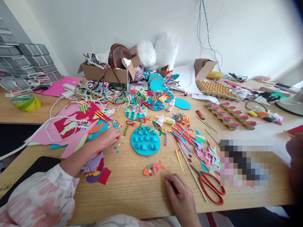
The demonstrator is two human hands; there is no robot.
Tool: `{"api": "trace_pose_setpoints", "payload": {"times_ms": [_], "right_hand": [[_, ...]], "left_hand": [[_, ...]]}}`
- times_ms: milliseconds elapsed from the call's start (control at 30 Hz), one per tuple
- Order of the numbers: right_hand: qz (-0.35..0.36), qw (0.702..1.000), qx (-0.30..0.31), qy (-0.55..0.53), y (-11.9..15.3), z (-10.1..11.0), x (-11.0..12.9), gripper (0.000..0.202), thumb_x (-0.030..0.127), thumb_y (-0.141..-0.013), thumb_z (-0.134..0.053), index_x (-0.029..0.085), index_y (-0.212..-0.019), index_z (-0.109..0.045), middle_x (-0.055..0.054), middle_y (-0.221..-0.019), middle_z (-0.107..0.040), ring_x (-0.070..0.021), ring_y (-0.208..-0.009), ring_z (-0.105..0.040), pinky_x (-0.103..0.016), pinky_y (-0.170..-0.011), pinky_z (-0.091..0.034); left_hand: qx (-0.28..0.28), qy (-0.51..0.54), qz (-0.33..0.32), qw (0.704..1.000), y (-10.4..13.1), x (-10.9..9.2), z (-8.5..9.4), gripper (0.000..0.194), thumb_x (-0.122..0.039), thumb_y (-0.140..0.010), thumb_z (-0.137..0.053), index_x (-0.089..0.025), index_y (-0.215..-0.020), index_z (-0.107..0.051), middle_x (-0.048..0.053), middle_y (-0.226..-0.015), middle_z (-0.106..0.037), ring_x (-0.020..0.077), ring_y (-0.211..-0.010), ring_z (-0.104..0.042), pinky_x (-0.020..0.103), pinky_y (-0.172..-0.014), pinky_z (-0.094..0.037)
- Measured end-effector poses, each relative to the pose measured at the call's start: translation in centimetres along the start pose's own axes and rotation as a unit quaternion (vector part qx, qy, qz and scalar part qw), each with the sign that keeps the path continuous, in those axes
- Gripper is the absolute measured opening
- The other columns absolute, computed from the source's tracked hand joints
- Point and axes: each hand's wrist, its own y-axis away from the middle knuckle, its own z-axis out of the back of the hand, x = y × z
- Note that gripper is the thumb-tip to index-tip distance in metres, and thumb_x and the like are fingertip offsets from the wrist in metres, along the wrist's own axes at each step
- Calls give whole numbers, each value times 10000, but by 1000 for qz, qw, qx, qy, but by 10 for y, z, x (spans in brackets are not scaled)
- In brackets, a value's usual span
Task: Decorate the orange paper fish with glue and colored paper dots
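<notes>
Fish (153,168) before round base (145,145)

The worktop (120,198) has a smooth wooden surface with visible grain and a soft sheen. The scissors (209,184) pair dark metal blades with glossy red handles that look like plastic. The orange fish (152,169) looks like matt paper, as does the blue disc (145,142) with its raised flaps. The round bag (119,56) is brown, glossy and leather-like. Matt brown cardboard forms the open box (104,74); the white stuffing (146,53) looks fluffy, and the pipe cleaners (94,90) fuzzy.
</notes>
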Motion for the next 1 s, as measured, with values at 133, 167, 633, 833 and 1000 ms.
{"api": "trace_pose_setpoints", "payload": {"times_ms": [133,167,633,833,1000], "right_hand": [[0,1000,5,-1,0,-1,-1,168,200,-857,-425,187,-788,-578,-28,-707,-604,-146,-653,-599,-221,-578,-459],[-1,1000,7,-3,0,-1,-1,166,198,-858,-426,186,-790,-577,-28,-709,-603,-145,-656,-599,-220,-581,-458],[-14,995,44,-91,-13,13,20,141,188,-841,-456,192,-777,-581,-3,-665,-566,-118,-578,-535,-202,-523,-402],[-42,978,131,-159,-50,10,59,124,178,-789,-486,165,-761,-606,-25,-681,-596,-123,-603,-520,-220,-546,-387],[-94,939,171,-283,-78,-12,72,114,227,-768,-495,168,-812,-583,35,-576,-490,-95,-514,-465,-205,-479,-362]], "left_hand": [[-5,20,8,1000,0,1,0,155,-86,-739,-437,-175,-661,-537,40,-730,-566,194,-755,-507,291,-689,-379],[-7,28,11,1000,0,0,1,151,-89,-734,-437,-175,-653,-531,39,-725,-561,192,-748,-504,291,-686,-378],[-86,467,149,867,19,-35,34,179,-350,-737,-520,-174,-724,-491,-28,-640,-528,108,-573,-480,213,-528,-392],[-114,544,140,819,24,-66,34,124,-274,-709,-599,-165,-712,-539,-36,-636,-514,92,-594,-469,206,-563,-391],[-102,499,78,857,18,-88,38,80,-251,-724,-570,-175,-715,-548,-37,-673,-508,92,-631,-461,199,-583,-374]]}}
